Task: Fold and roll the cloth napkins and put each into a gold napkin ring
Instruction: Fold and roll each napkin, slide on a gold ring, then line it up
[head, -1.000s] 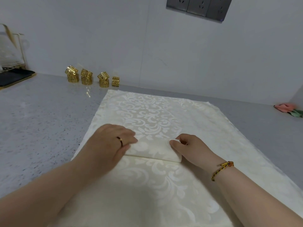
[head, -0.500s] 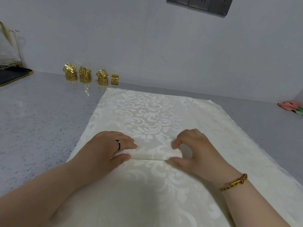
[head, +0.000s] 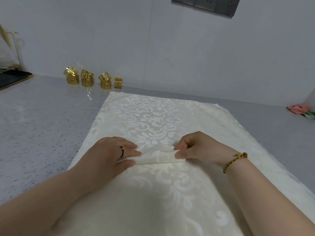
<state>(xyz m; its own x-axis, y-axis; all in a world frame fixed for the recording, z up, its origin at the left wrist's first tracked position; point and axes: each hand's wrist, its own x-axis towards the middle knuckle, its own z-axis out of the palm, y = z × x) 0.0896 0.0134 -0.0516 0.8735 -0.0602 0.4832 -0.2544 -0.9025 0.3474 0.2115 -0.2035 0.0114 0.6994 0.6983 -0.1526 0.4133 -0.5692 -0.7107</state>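
Note:
A folded cream damask napkin [head: 157, 156] lies as a small flat packet on a large cream patterned cloth [head: 153, 116]. My left hand [head: 112, 154] pinches the packet's left end between thumb and fingers. My right hand [head: 196, 148] grips its right end, thumb under the lifted edge. Several gold napkin rings [head: 88, 80] stand stacked in pairs by the back wall, with one single gold ring [head: 118, 82] at the right of the row.
The grey speckled counter [head: 42, 125] runs to the left and right of the cloth. A black tray [head: 12, 80] with a gold stand sits far left. A pink and green item [head: 301, 110] lies far right. Wall sockets [head: 204, 3] hang above.
My right hand has shifted from pressing the packet's right end to curling around and lifting its edge. The left hand stays on the left end. The view has tilted slightly.

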